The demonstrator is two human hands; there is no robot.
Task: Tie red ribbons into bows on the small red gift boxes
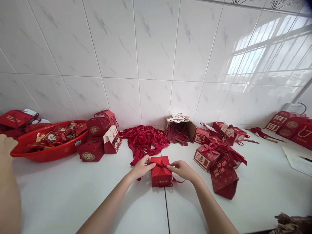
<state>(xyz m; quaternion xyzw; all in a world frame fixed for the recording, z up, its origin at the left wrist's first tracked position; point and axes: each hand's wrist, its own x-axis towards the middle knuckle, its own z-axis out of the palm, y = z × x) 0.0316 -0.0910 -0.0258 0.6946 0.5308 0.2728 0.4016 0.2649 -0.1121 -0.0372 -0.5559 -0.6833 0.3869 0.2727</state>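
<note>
A small red gift box (162, 180) stands on the white table in front of me, with a dark red ribbon (161, 165) crossed and knotted on its top. My left hand (141, 169) pinches the ribbon at the box's left side. From the right, my right hand (180, 170) grips the ribbon between thumb and fingers. Loose ribbon ends hang down at the box's front and right side. Just behind the box lies a tangled heap of red ribbons (147, 139).
To the left are a red basin (63, 151) of wrapped sweets and stacked boxes (91, 149). An open carton (192, 128) holds dark red strips and cards. Several finished-looking boxes (207, 157) sit at right, beyond them paper (297, 162) and red bags (289, 128). A forearm (8, 188) shows at far left.
</note>
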